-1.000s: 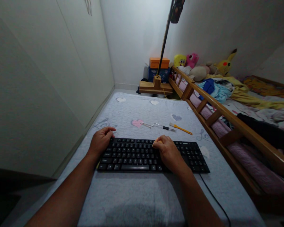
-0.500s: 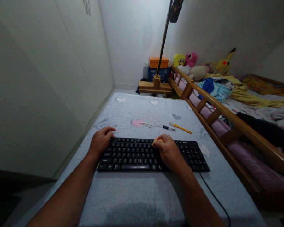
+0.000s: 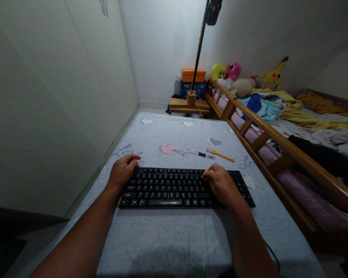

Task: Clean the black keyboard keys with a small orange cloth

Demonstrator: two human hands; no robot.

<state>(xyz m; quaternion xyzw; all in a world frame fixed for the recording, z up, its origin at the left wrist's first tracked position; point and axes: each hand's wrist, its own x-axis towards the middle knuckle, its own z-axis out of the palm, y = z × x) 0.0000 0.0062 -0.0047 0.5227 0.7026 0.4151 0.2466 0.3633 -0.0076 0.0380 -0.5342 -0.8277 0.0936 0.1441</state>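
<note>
A black keyboard [image 3: 168,189] lies on the cloth-covered table. My left hand [image 3: 123,170] is closed at its upper left corner, thumb by the edge and fingers curled round the side. Over the keys right of the middle, my right hand [image 3: 220,183] is closed in a pinch. A small orange-yellow bit shows at its fingertips, mostly hidden by the fingers. Beyond the keyboard lie cotton swabs [image 3: 179,151], a wire keycap puller with a black grip [image 3: 202,154] and a flat brush with a yellow handle [image 3: 222,156].
The keyboard cable [image 3: 272,253] runs off the lower right. A wooden bed rail [image 3: 263,135] borders the table's right side, and a white cupboard [image 3: 60,108] its left. At the far end stand a pole on a wooden base [image 3: 178,105] and an orange box [image 3: 193,75].
My right hand has slid rightward across the keys, still closed. My left hand has stayed at the keyboard's left corner. The view has shifted very slightly.
</note>
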